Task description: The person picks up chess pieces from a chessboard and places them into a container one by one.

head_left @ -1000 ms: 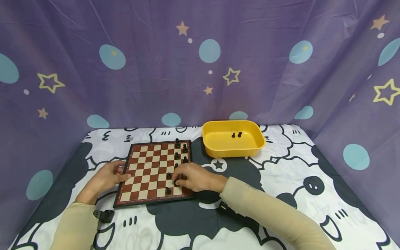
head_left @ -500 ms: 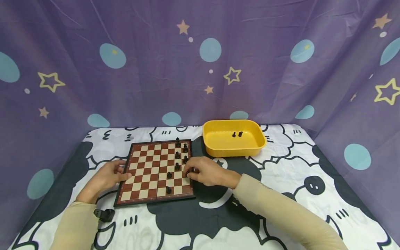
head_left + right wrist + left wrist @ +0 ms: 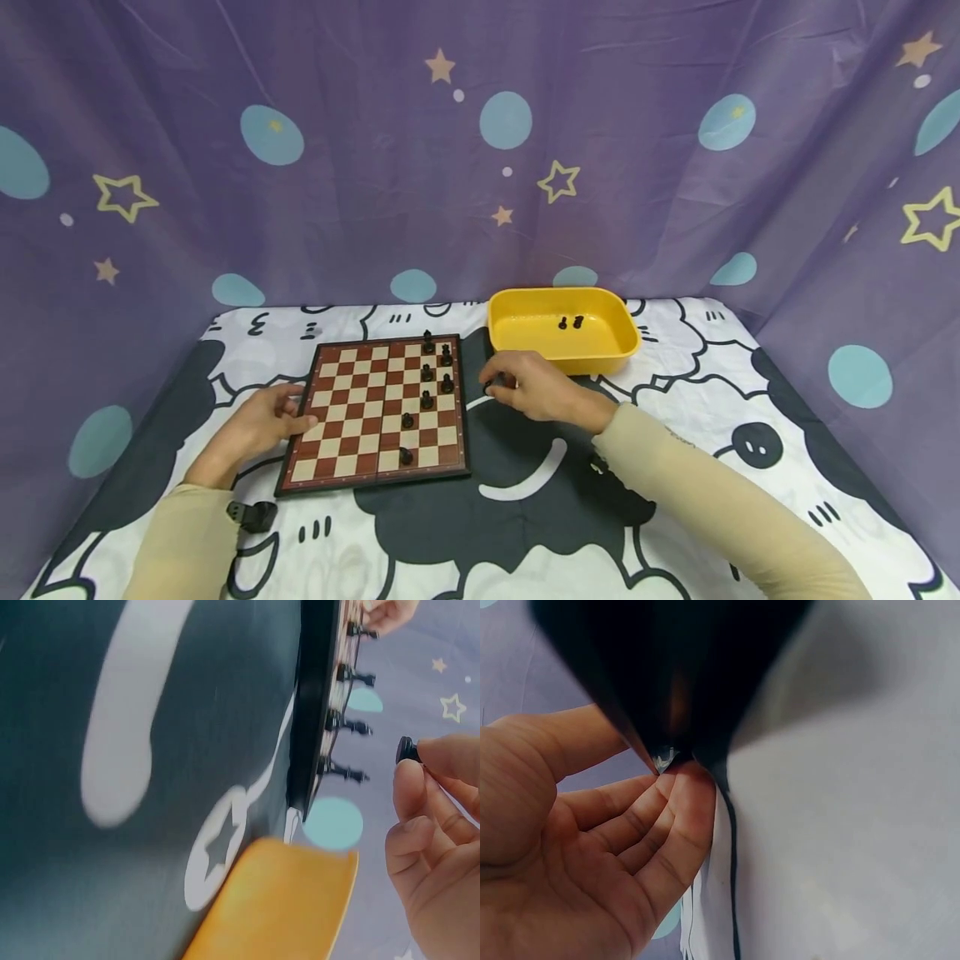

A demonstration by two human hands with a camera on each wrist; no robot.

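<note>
My left hand (image 3: 262, 427) grips the left edge of a red-and-cream chessboard (image 3: 341, 421), thumb over the rim. In the left wrist view the board's dark edge (image 3: 667, 667) sits between thumb and curled fingers. Off the board's right side, in front of the yellow tub, my right hand (image 3: 536, 385) pinches a black chess piece (image 3: 407, 750); its round base shows in the right wrist view, and the fingers hide the rest. Several black chess pieces stand on the board's right half, among them a pawn (image 3: 406, 456) near the front and a taller piece (image 3: 428, 342) at the back.
A yellow plastic tub (image 3: 558, 363) stands at the back, right of the board, with two small black pieces (image 3: 570, 322) lying in it. A cartoon-print cloth (image 3: 525, 533) covers the table. Purple curtain (image 3: 337, 208) hangs behind and at both sides.
My right hand has lifted a black chess piece from the board's front right and carried it right and back toward the tub. My left hand stays at the board's edge.
</note>
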